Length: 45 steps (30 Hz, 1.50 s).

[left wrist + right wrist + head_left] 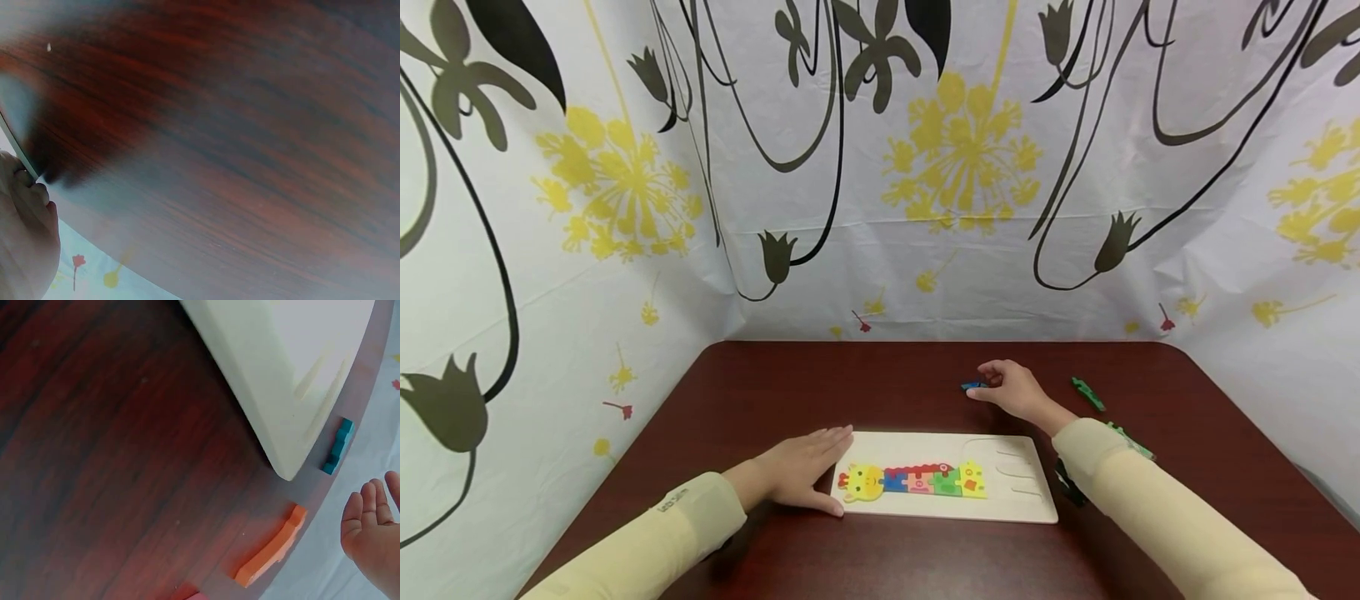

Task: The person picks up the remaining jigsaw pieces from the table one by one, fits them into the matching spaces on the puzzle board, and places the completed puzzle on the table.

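Note:
My left hand lies flat over the left end of a cream wooden puzzle board, fingers straight. In the left wrist view, part of that hand shows against the board's edge. A colourful giraffe puzzle fills the board's middle, its yellow head to the left. Bare leg-shaped outlines mark the right end. Behind the board, my right hand reaches over a small blue piece, thumb close to it. The right wrist view shows the right hand with loosely extended fingers, apart from a teal piece.
Two green pieces lie to the right of my right forearm. A dark piece is partly hidden under the sleeve. An orange piece and a bit of a pink one lie near the board's corner. A patterned cloth hangs behind the table.

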{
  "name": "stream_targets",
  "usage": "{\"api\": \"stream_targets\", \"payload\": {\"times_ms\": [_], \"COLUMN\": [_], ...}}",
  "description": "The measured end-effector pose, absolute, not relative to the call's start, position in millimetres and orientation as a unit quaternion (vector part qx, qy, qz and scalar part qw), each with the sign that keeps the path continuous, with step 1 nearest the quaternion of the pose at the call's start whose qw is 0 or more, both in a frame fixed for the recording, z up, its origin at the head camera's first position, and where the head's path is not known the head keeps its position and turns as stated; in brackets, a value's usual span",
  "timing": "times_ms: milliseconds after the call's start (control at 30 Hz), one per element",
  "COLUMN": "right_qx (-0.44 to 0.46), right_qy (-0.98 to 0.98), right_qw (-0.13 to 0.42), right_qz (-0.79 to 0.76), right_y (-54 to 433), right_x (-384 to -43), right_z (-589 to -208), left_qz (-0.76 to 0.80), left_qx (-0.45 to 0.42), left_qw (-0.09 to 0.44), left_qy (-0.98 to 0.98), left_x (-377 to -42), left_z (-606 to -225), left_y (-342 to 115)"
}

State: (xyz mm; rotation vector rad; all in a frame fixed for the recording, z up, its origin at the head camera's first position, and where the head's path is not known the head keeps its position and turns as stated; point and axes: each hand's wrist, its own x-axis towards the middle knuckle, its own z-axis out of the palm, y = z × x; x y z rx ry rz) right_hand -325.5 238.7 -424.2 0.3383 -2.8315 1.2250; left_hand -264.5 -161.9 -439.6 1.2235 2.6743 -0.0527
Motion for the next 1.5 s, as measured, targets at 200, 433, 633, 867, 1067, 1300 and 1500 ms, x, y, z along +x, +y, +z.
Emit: {"api": "stream_targets", "payload": {"times_ms": [200, 433, 633, 867, 1067, 1300, 1500], "right_qx": [0.095, 0.071, 0.070, 0.069, 0.058, 0.044, 0.047], "right_qy": [-0.909, -0.904, -0.906, -0.909, -0.921, -0.927, -0.924], "right_qw": [0.013, 0.008, 0.012, 0.009, 0.002, -0.009, -0.016], "right_qz": [0.405, 0.421, 0.417, 0.410, 0.385, 0.371, 0.379], "right_y": [237.8, 239.0, 242.1, 240.9, 238.5, 234.6, 231.7], "right_x": [-330.7, -335.5, -339.3, -340.4, -341.0, -343.2, -345.0], "right_z": [-430.0, -442.7, -450.0, -450.4, -448.1, -446.0, -447.9], "left_qz": [-0.017, -0.017, -0.019, -0.021, -0.016, -0.023, -0.018], "left_qx": [0.417, 0.416, 0.411, 0.412, 0.411, 0.412, 0.410], "left_qw": [0.097, 0.096, 0.098, 0.097, 0.099, 0.097, 0.096], "left_qy": [0.904, 0.904, 0.906, 0.906, 0.906, 0.906, 0.907], "left_x": [-264.3, -264.2, -263.7, -264.0, -263.9, -263.7, -262.4], "left_z": [-438.6, -440.2, -439.4, -439.2, -439.5, -440.1, -440.1], "left_y": [-161.7, -161.8, -162.2, -161.3, -161.5, -161.6, -161.5]}}
